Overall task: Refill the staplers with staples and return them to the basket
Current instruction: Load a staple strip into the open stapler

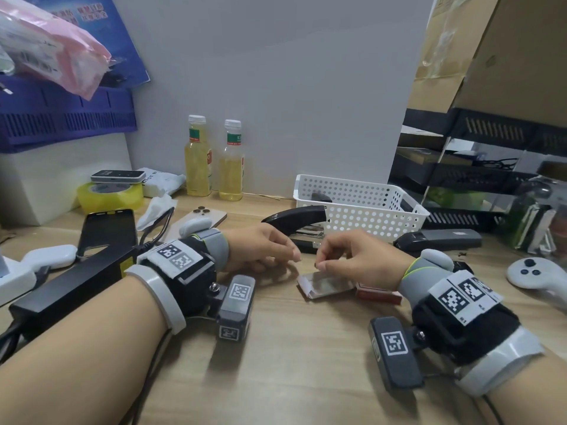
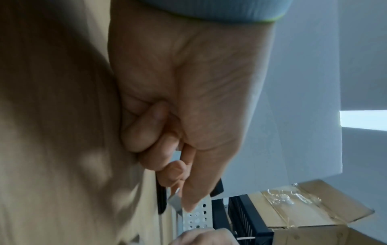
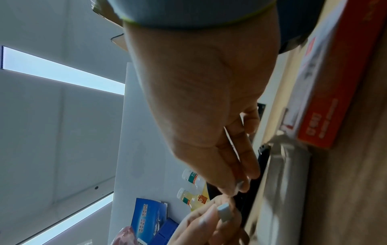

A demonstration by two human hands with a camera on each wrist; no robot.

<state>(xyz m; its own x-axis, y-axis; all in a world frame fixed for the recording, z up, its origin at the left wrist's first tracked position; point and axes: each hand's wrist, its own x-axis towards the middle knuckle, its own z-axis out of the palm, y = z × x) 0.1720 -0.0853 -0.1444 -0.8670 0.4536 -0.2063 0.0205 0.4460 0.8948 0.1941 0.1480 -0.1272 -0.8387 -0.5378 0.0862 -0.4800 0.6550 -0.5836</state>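
A black stapler (image 1: 294,217) lies on the desk with its lid raised, just left of the white perforated basket (image 1: 362,216). My left hand (image 1: 276,251) is in front of it and pinches a short grey staple strip (image 3: 225,213), which also shows as a silver strip (image 2: 175,199) in the left wrist view. My right hand (image 1: 322,263) is a finger's width to the right, thumb and forefinger pinched together on what looks like a small dark piece of staples. An open staple box (image 1: 325,283) lies under the hands. A second stapler (image 1: 438,239) lies closed beside the basket.
A red staple box (image 1: 379,294) sits by my right wrist. A dark object (image 1: 320,197) is inside the basket. Two bottles (image 1: 211,161), phones (image 1: 107,228), a tape roll (image 1: 110,194) and a white controller (image 1: 534,274) surround the work spot. Black trays (image 1: 478,176) stand at the right.
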